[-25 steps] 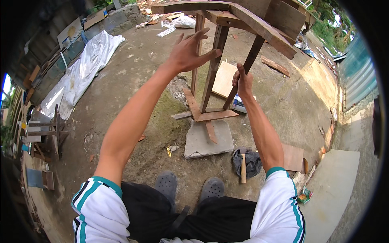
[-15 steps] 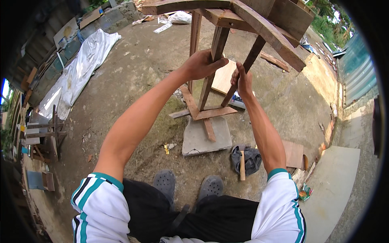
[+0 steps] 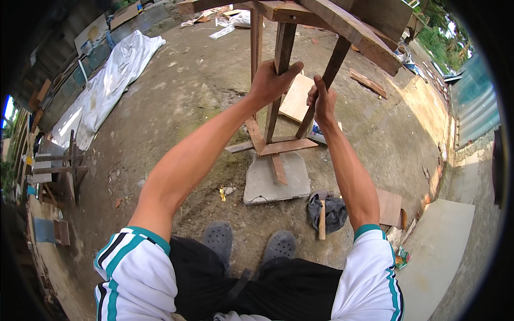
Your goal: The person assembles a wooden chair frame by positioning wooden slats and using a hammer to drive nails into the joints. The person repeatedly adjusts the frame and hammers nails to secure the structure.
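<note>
A rough wooden frame (image 3: 342,24), like a stand with long legs, rises in front of me; its top runs past the upper edge of the view. My left hand (image 3: 271,84) is closed around one upright leg (image 3: 285,43). Around the slanting leg (image 3: 337,60) to its right, my right hand (image 3: 323,105) is wrapped, thumb pointing up. Lower down, the legs meet short crosspieces (image 3: 289,146) joined at an angle. One piece reaches down over a grey concrete slab (image 3: 277,190) on the ground.
A wooden-handled tool (image 3: 322,222) lies against a dark plastic bag (image 3: 336,215). Behind the legs is a pale board (image 3: 297,99). A white sheet (image 3: 120,75) lies at the left, a large flat panel (image 3: 439,251) at the right. Loose wood (image 3: 368,83) lies farther off.
The frame's top has shifted slightly up and to the left, so its legs stand a little differently tilted. Both hands keep their hold. The whole view has moved slightly.
</note>
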Motion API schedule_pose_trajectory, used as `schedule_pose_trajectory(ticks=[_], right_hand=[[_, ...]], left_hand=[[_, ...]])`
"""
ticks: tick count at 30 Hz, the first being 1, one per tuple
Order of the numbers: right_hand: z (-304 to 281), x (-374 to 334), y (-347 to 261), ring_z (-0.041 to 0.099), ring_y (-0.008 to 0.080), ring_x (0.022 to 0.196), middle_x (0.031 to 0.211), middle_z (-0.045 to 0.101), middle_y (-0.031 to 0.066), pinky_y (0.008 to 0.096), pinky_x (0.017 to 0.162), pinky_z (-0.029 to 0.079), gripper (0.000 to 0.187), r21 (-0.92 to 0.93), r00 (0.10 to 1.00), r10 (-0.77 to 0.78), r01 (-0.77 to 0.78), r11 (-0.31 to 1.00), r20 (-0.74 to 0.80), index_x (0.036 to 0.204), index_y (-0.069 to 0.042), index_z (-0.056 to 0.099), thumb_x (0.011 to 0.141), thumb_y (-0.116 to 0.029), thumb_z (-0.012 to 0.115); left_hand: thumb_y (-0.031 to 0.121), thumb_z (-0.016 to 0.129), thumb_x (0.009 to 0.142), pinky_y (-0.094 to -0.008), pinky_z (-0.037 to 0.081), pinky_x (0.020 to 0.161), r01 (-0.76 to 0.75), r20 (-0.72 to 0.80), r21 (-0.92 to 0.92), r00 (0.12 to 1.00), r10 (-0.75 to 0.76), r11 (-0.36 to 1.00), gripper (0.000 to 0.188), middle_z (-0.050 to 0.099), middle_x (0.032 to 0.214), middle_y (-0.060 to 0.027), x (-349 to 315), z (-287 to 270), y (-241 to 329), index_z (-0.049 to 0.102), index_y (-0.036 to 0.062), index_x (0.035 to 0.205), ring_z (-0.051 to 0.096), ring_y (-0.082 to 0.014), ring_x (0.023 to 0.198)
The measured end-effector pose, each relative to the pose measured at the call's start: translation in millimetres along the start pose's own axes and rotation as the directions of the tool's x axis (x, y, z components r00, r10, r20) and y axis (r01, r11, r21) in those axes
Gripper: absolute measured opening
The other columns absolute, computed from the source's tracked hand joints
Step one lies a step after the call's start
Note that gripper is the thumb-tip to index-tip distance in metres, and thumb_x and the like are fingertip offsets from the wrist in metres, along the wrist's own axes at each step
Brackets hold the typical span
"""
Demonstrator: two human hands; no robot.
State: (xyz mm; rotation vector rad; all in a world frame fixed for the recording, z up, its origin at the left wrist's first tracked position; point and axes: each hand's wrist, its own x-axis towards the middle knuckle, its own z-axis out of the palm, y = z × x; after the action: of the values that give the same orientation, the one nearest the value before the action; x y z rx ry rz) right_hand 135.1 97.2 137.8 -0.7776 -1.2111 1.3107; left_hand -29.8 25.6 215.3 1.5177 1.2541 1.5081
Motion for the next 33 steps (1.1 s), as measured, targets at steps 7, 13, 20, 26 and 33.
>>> schedule_pose_trajectory(ticks=[7, 13, 20, 26, 33], right_hand=[[28.1, 14.0, 3.5, 0.045, 0.0119, 0.042, 0.052, 0.045, 0.0003, 0.0271, 0.041, 0.037, 0.054, 0.035, 0.999, -0.017, 0.017, 0.999, 0.028, 0.062, -0.009, 0.05, 0.081, -0.054, 0.072], [33.2, 11.0, 24.9, 0.048, 0.012, 0.045, 0.054, 0.047, 0.0008, 0.0268, 0.044, 0.037, 0.055, -0.017, 1.0, 0.027, -0.026, 1.0, 0.011, 0.064, -0.008, 0.051, 0.08, -0.057, 0.072], [43.4, 3.4, 28.0, 0.048, 0.0118, 0.046, 0.054, 0.048, 0.0005, 0.0269, 0.046, 0.04, 0.053, -0.052, 0.999, 0.041, -0.039, 0.998, 0.033, 0.065, -0.01, 0.051, 0.08, -0.055, 0.073], [61.1, -5.6, 25.4, 0.049, 0.0116, 0.048, 0.057, 0.049, 0.0002, 0.0266, 0.047, 0.041, 0.049, -0.135, 0.995, 0.082, -0.074, 0.988, 0.059, 0.067, -0.01, 0.051, 0.083, -0.051, 0.073], [53.0, -13.9, 25.5, 0.049, 0.0119, 0.048, 0.057, 0.048, 0.0001, 0.0269, 0.047, 0.041, 0.049, -0.167, 0.99, 0.124, -0.111, 0.98, 0.069, 0.066, -0.011, 0.051, 0.084, -0.052, 0.072]], left_hand=[[0.036, 0.07, 0.09, -0.0286, 0.035, 0.044, -0.011, -0.067, 0.006, 0.998, 0.011, 1.0, 0.043, 0.049, 0.052, 0.0027, 6.5, -22.2, 6.1, 0.055, 0.0062, 0.063, 0.045, -0.0049, 0.049], [0.037, 0.07, 0.09, -0.0292, 0.036, 0.047, 0.047, -0.031, 0.068, 0.999, -0.045, 0.997, 0.043, 0.05, 0.055, 0.0029, 3.8, -36.0, -26.5, 0.056, 0.0056, 0.064, 0.045, -0.0057, 0.053], [0.029, 0.069, 0.089, -0.0305, 0.035, 0.046, 0.03, -0.099, -0.104, 0.994, -0.041, 0.994, 0.038, 0.048, 0.054, 0.0031, 3.2, -48.9, -40.0, 0.055, 0.0049, 0.063, 0.042, -0.0063, 0.05], [0.021, 0.066, 0.085, -0.0318, 0.034, 0.046, 0.076, -0.278, -0.043, 0.957, -0.086, 0.996, 0.034, 0.048, 0.052, 0.0019, -2.1, -60.5, -49.2, 0.054, 0.0026, 0.059, 0.041, -0.0063, 0.049], [0.02, 0.065, 0.085, -0.0319, 0.033, 0.045, 0.081, -0.26, -0.062, 0.961, -0.095, 0.995, 0.034, 0.046, 0.05, 0.002, -13.1, -55.6, -44.2, 0.052, 0.0028, 0.058, 0.04, -0.006, 0.049]])
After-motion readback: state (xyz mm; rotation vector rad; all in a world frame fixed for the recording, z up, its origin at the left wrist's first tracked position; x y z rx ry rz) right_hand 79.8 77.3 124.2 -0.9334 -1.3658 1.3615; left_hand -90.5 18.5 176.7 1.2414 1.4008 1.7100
